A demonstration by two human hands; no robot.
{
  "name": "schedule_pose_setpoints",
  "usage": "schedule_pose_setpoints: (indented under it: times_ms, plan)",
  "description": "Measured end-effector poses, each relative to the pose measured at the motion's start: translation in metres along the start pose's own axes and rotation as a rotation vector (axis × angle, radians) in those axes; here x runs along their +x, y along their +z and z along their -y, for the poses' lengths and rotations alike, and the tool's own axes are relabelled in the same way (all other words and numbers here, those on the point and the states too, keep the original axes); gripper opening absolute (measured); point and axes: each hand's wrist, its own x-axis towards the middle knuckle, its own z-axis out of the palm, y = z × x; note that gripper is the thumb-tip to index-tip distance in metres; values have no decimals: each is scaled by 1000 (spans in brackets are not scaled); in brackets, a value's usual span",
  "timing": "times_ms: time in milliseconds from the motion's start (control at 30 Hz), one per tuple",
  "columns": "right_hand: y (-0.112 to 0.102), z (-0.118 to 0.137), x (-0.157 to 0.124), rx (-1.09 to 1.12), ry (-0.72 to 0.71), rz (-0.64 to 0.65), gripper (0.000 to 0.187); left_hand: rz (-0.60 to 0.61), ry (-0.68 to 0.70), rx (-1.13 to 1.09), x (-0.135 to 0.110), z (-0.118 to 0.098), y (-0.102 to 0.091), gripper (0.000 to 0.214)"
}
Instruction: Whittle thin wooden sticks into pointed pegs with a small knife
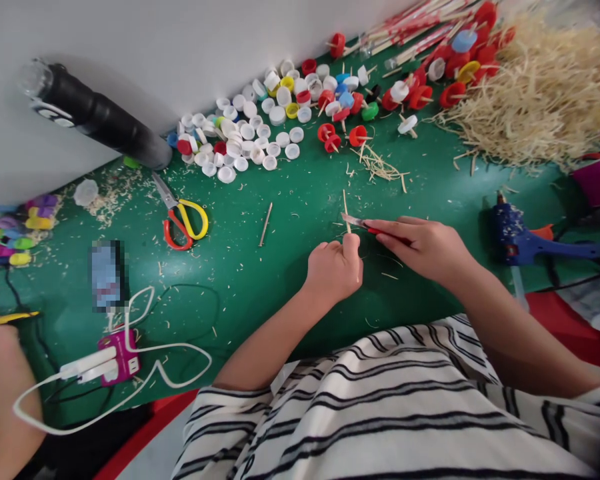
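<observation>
1) The left hand (335, 268) is closed in a fist around the lower end of a stick (345, 202), thumb laid along it; the stick's upper part points away from the person, above the green table (230, 287)
2) The right hand (427, 248) grips a red-handled knife (387, 230), forefinger along the handle, with the blade across the stick just beyond the left thumb
3) Left of the fist, well apart from it, a thin rod (265, 225) lies on the table; further left are scissors (181, 217) with one yellow and one red handle loop
4) Beyond the hands, by the wall, bottle caps (250, 130), mostly white, lie in a loose spread; to their right, many red caps (420, 97) have sticks through them
5) A small bunch of shavings (380, 167) lies between these caps and the knife, and a large heap (545, 100) fills the far right corner
6) A blue glue gun (535, 243) lies to the right of the right hand
7) At the left are a phone (106, 273), a white cable (190, 347) and a magenta power strip (123, 357); at the left edge, another person's arm (5, 393) shows near a yellow tool (17, 317)
</observation>
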Motion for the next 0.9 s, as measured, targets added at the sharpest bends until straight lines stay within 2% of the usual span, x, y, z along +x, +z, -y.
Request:
schedule_pose_setpoints:
  times_ms: [67,200,467,700,900]
  plan:
    - [0,0,0,0,6,-3,43,-48,-10,-8,0,1,2,13]
    - [-1,1,0,-4,3,0,43,-125,-14,-43,1,3,4,24]
    - [1,2,3,-13,-12,-10,43,-14,-59,-109,1,9,2,43]
    - [3,4,2,-36,-39,-55,44,-14,-108,-272,1,11,7,84]
    - [2,7,4,-50,-41,-35,45,2,-118,-286,2,10,6,87]
